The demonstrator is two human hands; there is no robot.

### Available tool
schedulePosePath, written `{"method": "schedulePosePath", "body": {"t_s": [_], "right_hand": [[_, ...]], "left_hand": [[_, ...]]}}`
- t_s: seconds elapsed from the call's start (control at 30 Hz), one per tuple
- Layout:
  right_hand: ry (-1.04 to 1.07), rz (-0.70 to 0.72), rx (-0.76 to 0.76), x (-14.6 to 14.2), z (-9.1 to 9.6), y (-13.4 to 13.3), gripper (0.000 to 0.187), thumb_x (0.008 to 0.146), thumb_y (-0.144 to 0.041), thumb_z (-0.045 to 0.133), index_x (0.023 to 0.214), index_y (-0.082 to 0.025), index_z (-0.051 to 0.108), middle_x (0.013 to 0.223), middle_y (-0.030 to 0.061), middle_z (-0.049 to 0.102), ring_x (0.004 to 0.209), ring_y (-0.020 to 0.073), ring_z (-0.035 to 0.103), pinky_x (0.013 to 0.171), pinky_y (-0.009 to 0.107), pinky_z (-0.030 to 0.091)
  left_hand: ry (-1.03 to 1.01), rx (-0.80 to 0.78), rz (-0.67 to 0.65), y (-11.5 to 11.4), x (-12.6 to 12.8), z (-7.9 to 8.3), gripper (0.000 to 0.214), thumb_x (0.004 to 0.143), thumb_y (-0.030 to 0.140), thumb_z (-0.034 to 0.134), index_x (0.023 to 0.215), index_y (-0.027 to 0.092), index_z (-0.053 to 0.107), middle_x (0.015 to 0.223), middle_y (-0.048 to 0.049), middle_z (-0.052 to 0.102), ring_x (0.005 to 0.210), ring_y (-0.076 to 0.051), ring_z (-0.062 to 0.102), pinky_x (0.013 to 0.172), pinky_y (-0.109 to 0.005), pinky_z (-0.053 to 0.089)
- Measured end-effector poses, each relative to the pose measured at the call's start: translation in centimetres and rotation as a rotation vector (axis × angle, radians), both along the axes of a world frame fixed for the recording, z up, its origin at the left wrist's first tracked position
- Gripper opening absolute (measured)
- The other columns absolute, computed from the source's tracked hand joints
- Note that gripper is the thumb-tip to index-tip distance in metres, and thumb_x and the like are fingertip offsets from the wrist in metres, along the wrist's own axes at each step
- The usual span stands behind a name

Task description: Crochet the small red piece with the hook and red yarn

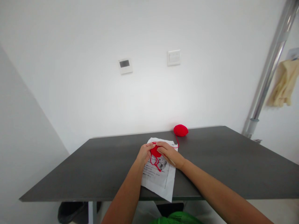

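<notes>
Both of my hands meet over a printed paper sheet (161, 182) on the dark table (98, 168). My left hand (145, 153) and my right hand (169, 154) are closed around a small red yarn piece (155, 151), with loose red loops hanging below it. A thin light stick pokes out from my right hand. A red strand runs from the piece back to a red yarn ball (180, 130) lying near the table's far edge.
A white wall with a thermostat (125, 65) and a light switch (173, 57) stands behind the table. A metal pole (268, 71) and a hanging beige cloth (283, 82) are at the right. A green basket (177, 218) sits under the table's near edge.
</notes>
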State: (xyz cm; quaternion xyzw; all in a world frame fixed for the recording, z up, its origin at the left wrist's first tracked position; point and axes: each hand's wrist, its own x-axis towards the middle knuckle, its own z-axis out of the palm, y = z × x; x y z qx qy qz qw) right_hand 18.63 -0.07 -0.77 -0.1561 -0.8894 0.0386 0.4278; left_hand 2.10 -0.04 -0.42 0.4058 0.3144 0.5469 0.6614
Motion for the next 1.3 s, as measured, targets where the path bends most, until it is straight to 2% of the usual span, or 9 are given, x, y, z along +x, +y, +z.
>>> {"method": "schedulePosePath", "body": {"t_s": [0.2,0.3,0.57,0.7,0.93,1.17,1.3], "right_hand": [[0.010,-0.061,0.000,-0.38,-0.20,-0.25,0.020,0.090,-0.016,0.037,0.102,-0.018,0.052,0.110,0.0116,0.053,0.106,0.0213,0.048,0.090,0.042,0.044],[0.028,-0.039,-0.036,-0.04,-0.11,-0.25,0.018,0.090,-0.017,0.037,0.100,-0.019,0.052,0.108,0.0123,0.055,0.103,0.0217,0.050,0.089,0.042,0.045],[0.019,0.046,-0.028,0.38,-0.04,0.09,0.019,0.091,-0.019,0.037,0.103,-0.019,0.052,0.113,0.0120,0.054,0.110,0.0214,0.047,0.093,0.042,0.042],[0.024,0.019,-0.030,-0.01,-0.07,-0.14,0.020,0.091,-0.019,0.036,0.103,-0.019,0.052,0.113,0.0120,0.054,0.110,0.0217,0.047,0.093,0.043,0.042],[0.034,-0.022,-0.067,0.01,0.19,-0.39,0.016,0.090,-0.018,0.037,0.097,-0.020,0.052,0.104,0.0118,0.058,0.102,0.0220,0.052,0.088,0.042,0.045],[0.026,0.031,-0.042,0.32,-0.03,0.01,0.017,0.090,-0.018,0.037,0.101,-0.020,0.051,0.110,0.0120,0.056,0.107,0.0216,0.049,0.092,0.042,0.043],[0.013,0.001,-0.035,-0.10,-0.27,-0.06,0.019,0.090,-0.017,0.035,0.101,-0.020,0.051,0.110,0.0123,0.055,0.108,0.0220,0.048,0.092,0.042,0.043]], "left_hand": [[0.004,-0.004,0.077,0.28,0.19,-0.21,0.032,0.054,0.016,0.075,0.083,0.006,0.066,0.075,-0.0093,0.068,0.070,-0.018,0.062,0.075,-0.033,0.046],[0.023,-0.006,0.138,0.47,0.20,-0.41,0.038,0.052,0.014,0.076,0.088,0.008,0.066,0.075,-0.0078,0.069,0.070,-0.018,0.062,0.076,-0.032,0.045],[-0.010,0.002,-0.057,0.03,-0.17,-0.14,0.028,0.061,0.015,0.071,0.087,0.006,0.066,0.084,-0.0122,0.068,0.079,-0.021,0.063,0.081,-0.034,0.045],[-0.007,-0.003,-0.038,0.13,-0.13,-0.25,0.027,0.060,0.015,0.071,0.085,0.006,0.066,0.083,-0.0123,0.068,0.079,-0.021,0.063,0.081,-0.034,0.045],[0.025,-0.015,0.121,0.48,0.15,-0.56,0.041,0.054,0.011,0.075,0.093,0.009,0.065,0.080,-0.0081,0.069,0.077,-0.019,0.063,0.081,-0.034,0.044],[0.000,-0.026,0.000,0.21,-0.13,-0.36,0.028,0.059,0.013,0.072,0.085,0.006,0.066,0.083,-0.0121,0.068,0.081,-0.022,0.063,0.082,-0.035,0.045],[-0.008,-0.019,-0.006,0.12,-0.12,-0.29,0.026,0.058,0.012,0.072,0.083,0.006,0.066,0.082,-0.0120,0.068,0.081,-0.022,0.063,0.082,-0.035,0.045]]}}
